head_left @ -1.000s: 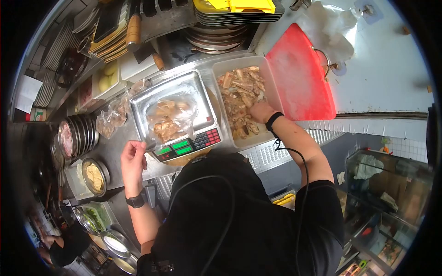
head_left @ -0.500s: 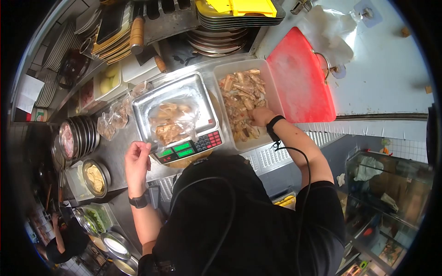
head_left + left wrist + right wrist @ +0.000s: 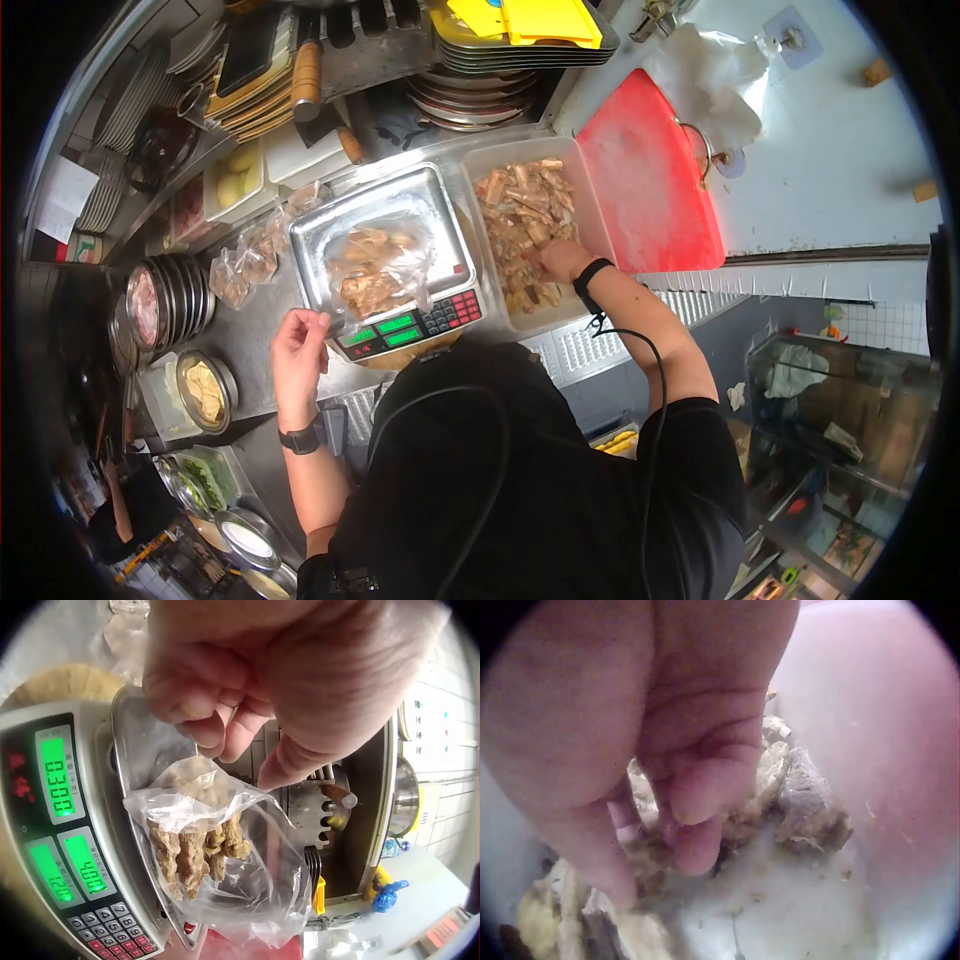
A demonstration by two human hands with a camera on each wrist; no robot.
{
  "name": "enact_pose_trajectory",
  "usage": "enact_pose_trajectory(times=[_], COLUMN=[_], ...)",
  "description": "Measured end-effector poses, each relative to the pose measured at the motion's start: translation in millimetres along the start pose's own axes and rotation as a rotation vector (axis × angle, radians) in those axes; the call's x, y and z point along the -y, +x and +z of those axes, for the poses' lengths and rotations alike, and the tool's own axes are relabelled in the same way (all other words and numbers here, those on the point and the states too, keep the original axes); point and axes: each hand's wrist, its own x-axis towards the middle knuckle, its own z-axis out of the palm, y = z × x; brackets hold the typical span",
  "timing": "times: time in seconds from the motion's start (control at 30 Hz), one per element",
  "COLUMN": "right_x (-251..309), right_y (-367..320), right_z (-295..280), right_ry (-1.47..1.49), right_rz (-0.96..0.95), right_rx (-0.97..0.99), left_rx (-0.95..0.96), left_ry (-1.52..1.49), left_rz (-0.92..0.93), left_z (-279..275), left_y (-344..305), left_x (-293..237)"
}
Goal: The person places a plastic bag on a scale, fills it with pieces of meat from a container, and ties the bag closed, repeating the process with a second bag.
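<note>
My right hand reaches into a pale plastic tub of cooked, bony meat pieces. In the right wrist view its fingers and thumb bend down among the pieces; I cannot tell whether they grip one. My left hand hovers by the near left corner of a digital scale, fingers loosely curled and holding nothing. On the scale's steel pan lies a clear plastic bag with meat pieces inside, close below the left fingertips. The scale's green display is lit.
A red lid leans beside the tub's right side. Filled bags lie left of the scale. Steel bowls stand farther left. Behind are a wooden-handled knife, stacked plates and trays. Another person is at lower left.
The head view has shifted slightly. My right hand stays in the tub, its fingers moved a little towards me among the pieces. My left hand remains beside the scale. The other person's arm has moved.
</note>
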Motion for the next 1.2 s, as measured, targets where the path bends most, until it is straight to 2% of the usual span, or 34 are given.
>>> enact_pose_trajectory(times=[0.1,0.13,0.17,0.23,0.3,0.33,0.4,0.43,0.5,0.57,0.67,0.8,0.87,0.9,0.97,1.07,1.13,1.2], right_x=[-30,-24,-10,0,38,62,118,147,203,236,267,278,279,276,263,246,245,243], right_y=[4,-4,-15,-24,-42,-51,-67,-74,-79,-69,-39,-14,-21,-25,-35,-47,-55,-59], right_z=[22,14,-1,-22,-59,-78,-114,-130,-152,-159,-149,-143,-145,-144,-142,-140,-138,-132], right_ry=[-0.112,-0.067,-0.020,0.263,0.460,0.459,0.624,0.624,0.536,0.354,0.165,0.089,0.190,0.186,0.265,0.219,0.247,0.265], right_rz=[-0.066,0.012,0.081,0.030,0.148,0.126,0.047,0.039,-0.252,-0.420,-0.517,-0.463,-0.312,-0.320,-0.221,-0.193,-0.172,-0.139], right_rx=[-0.012,-0.079,-0.144,-0.342,-0.477,-0.470,-0.686,-0.684,-0.787,-0.749,-0.771,-0.781,-0.868,-0.858,-1.000,-1.102,-1.091,-1.069], left_rx=[0.000,-0.015,0.008,-0.011,-0.022,-0.021,-0.021,-0.021,-0.019,-0.010,-0.009,-0.018,-0.032,-0.028,-0.023,-0.024,-0.045,-0.055], left_ry=[-0.044,-0.036,-0.058,-0.032,-0.044,-0.038,-0.052,-0.058,-0.058,-0.060,-0.050,-0.073,-0.076,-0.076,-0.080,-0.045,0.031,0.138], left_rz=[0.025,-0.006,0.003,0.007,0.002,0.000,-0.001,0.000,-0.003,-0.003,0.018,0.013,0.010,0.002,-0.011,0.064,0.174,0.160], left_z=[0,0,-4,-4,-3,-4,-5,-5,-3,-1,-1,-5,-7,-8,-8,-4,0,3], left_y=[1,-1,1,0,-1,-1,0,0,1,1,-1,-6,-8,-9,-12,-12,-10,-10], left_x=[5,4,11,11,11,11,15,15,13,11,8,9,11,13,17,25,31,26])
